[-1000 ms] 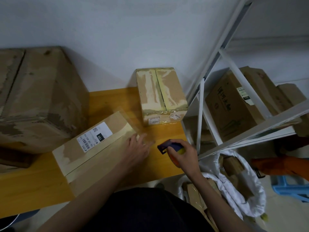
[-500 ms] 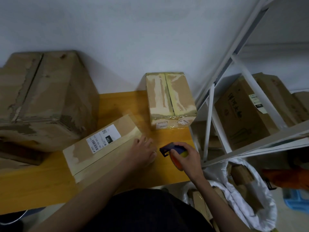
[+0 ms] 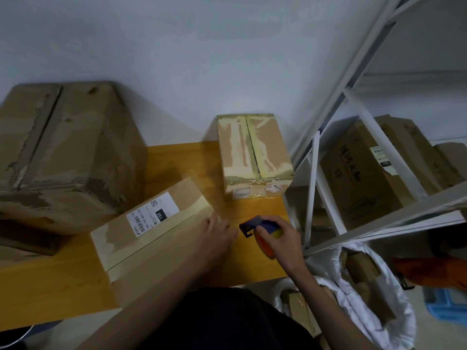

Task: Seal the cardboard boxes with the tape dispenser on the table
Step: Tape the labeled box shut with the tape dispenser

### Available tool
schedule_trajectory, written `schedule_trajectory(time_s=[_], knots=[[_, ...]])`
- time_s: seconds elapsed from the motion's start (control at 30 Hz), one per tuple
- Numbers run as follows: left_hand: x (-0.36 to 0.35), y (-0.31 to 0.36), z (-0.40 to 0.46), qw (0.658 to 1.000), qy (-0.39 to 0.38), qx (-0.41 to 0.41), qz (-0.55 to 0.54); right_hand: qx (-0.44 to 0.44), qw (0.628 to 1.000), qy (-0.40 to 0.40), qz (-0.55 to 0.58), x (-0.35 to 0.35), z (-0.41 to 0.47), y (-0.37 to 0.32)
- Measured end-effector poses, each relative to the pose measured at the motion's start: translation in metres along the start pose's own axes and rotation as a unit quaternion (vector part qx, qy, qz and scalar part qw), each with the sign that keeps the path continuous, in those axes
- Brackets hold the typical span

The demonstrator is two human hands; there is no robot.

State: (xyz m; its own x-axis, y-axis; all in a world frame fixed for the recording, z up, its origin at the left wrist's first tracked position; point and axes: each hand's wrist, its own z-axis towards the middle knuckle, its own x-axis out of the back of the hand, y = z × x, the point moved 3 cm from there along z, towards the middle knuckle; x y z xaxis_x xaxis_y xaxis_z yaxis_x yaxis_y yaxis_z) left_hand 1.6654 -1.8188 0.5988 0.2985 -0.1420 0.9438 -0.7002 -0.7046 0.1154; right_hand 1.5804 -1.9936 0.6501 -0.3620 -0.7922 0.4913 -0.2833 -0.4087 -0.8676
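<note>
Boxes crowd wooden table [image 3: 58, 286] by white wall; right hand [image 3: 280, 236] grips tape dispenser [image 3: 255, 227].

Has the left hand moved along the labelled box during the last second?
Cannot tell: the left hand rests at the same end of the labelled box as before; the camera moved.

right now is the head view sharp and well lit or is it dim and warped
Head view: dim and soft overall, colours muted. Wide-angle warp bends the shelf frame and leans the big box outward. The label on the flat box reads only partly. Both hands, left and right, look slightly smeared, as does the dispenser.
</note>
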Motion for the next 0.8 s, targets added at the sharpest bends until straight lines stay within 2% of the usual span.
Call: schedule_trajectory(time_s=[0.13, 0.37, 0.53, 0.8], knots=[[0.002, -0.005, 0.001, 1.000, 0.020, 0.007, -0.020, -0.002, 1.000, -0.007, 0.005, -0.001, 0.000, -0.003], [0.010, -0.037, 0.003, 0.987, 0.064, -0.020, -0.145, 0.002, 1.000, -0.013, 0.017, -0.001, -0.004, -0.009], [0.023, -0.067, 0.018, 0.995, 0.020, 0.001, -0.103, -0.004, 1.000, -0.008, 0.026, -0.003, -0.003, -0.014], [0.033, -0.077, 0.038, 0.998, -0.040, -0.023, -0.033, -0.003, 0.999, -0.002, 0.038, -0.012, -0.001, -0.032]])
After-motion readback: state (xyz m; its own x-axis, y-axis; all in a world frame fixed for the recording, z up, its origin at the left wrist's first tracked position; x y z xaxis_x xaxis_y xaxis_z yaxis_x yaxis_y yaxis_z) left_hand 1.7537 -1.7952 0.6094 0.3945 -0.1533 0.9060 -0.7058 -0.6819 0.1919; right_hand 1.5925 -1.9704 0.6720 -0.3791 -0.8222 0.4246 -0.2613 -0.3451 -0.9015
